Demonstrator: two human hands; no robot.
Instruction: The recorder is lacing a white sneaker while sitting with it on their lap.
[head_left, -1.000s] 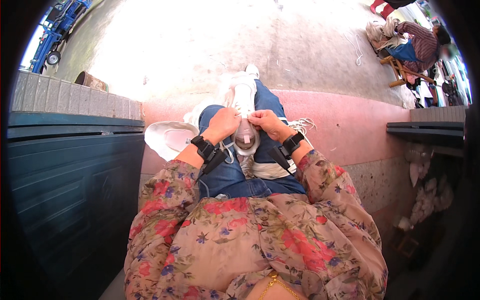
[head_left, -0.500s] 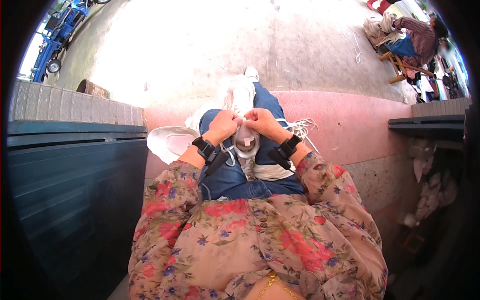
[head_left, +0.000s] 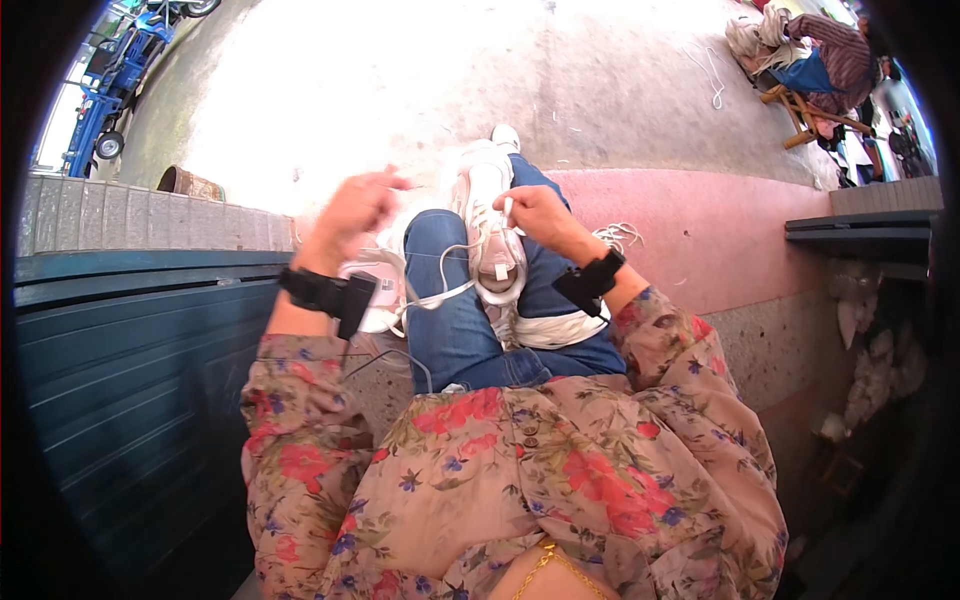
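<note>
A white and pink sneaker (head_left: 512,270) rests on my jeans-clad legs, its heel opening towards me. Over its upper, my right hand (head_left: 540,217) pinches a short white piece of shoelace. My left hand (head_left: 355,215) is raised left of the sneaker, apart from it and blurred; its fingers look curled together, and what they hold cannot be made out. A loose white shoelace (head_left: 445,296) loops from the sneaker across my left thigh. Beside that leg lies a second white shoe (head_left: 375,283), partly hidden by my left forearm.
White cord or cloth (head_left: 560,330) lies over my right thigh, and more laces (head_left: 620,236) hang beyond it. Dark blue panels (head_left: 150,370) flank me on the left. A bucket (head_left: 190,184) stands farther out. Another person (head_left: 840,60) sits at the far right by a wooden stool (head_left: 800,120).
My hands have parted from their meeting point over the sneaker. The left swung outward to the left and away from me; the right shifted slightly right. The loose lace now lies across my left thigh.
</note>
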